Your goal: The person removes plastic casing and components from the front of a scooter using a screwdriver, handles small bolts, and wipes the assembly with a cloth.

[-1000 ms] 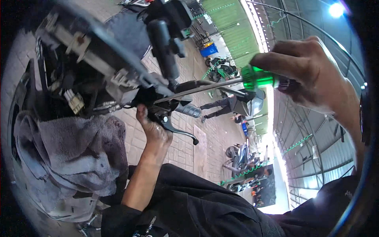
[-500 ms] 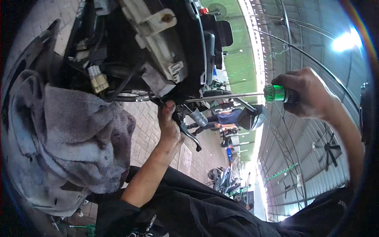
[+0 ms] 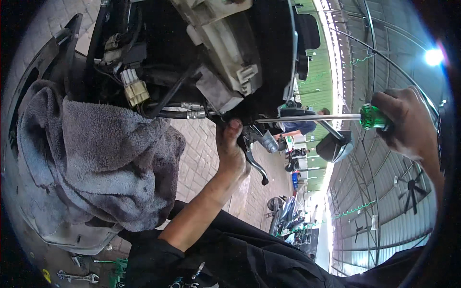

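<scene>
My right hand [image 3: 408,122] is wrapped round the green handle of a screwdriver [image 3: 312,118]. Its long metal shaft runs left to the dark handlebar area of a partly stripped motorbike, where the tip is lost among dark parts. My left hand [image 3: 231,153] grips the brake lever assembly there, thumb up front and the other fingers hidden behind. A curved black brake lever [image 3: 257,167] sticks out beside it, next to a grey cylindrical part [image 3: 269,142]. Hoses with metal fittings [image 3: 194,114] end close to my thumb.
A grey towel [image 3: 120,158] drapes over the bike's bodywork at left. A pale wire connector [image 3: 135,89] hangs above it. A mirror [image 3: 333,146] juts out below the screwdriver shaft. Wrenches [image 3: 79,277] lie at lower left. Parked motorbikes [image 3: 285,211] and a person [image 3: 298,127] are beyond.
The view has shifted, so the bike, towel and both hands appear farther right. Both hands keep their grips. The person behind is now more hidden by the bike's parts.
</scene>
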`<state>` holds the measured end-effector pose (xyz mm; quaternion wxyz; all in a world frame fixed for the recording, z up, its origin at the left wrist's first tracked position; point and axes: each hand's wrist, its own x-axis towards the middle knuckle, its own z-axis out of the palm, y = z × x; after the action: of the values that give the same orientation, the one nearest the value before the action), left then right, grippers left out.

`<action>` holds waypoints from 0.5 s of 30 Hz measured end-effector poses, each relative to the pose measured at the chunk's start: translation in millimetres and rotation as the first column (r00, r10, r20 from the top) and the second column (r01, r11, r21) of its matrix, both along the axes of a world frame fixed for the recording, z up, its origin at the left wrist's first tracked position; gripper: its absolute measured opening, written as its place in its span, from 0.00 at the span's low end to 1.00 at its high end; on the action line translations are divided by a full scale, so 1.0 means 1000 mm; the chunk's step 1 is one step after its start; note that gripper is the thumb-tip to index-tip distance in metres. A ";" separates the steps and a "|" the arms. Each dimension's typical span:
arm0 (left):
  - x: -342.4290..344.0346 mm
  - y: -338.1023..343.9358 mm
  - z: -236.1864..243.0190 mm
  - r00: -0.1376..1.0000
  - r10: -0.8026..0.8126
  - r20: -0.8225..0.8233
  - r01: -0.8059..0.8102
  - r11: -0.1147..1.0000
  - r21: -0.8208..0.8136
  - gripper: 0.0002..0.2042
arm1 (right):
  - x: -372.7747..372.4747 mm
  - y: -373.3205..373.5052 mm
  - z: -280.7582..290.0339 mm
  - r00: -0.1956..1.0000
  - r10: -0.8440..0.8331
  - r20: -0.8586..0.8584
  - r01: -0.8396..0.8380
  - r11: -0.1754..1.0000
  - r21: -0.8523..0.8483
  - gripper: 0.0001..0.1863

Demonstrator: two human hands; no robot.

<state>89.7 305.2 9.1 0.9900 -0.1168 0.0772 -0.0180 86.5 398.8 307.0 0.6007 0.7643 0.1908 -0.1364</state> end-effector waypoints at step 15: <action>0.012 -0.025 -0.013 0.997 0.076 0.014 -0.075 0.995 -0.062 0.28 | 0.018 -0.002 -0.012 0.608 -0.793 -0.027 0.789 0.608 -0.095 0.13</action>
<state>101.8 279.9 -3.9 0.9865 -0.1501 0.0640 0.0163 104.3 397.1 294.7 0.4996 0.7425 -0.1515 -0.4198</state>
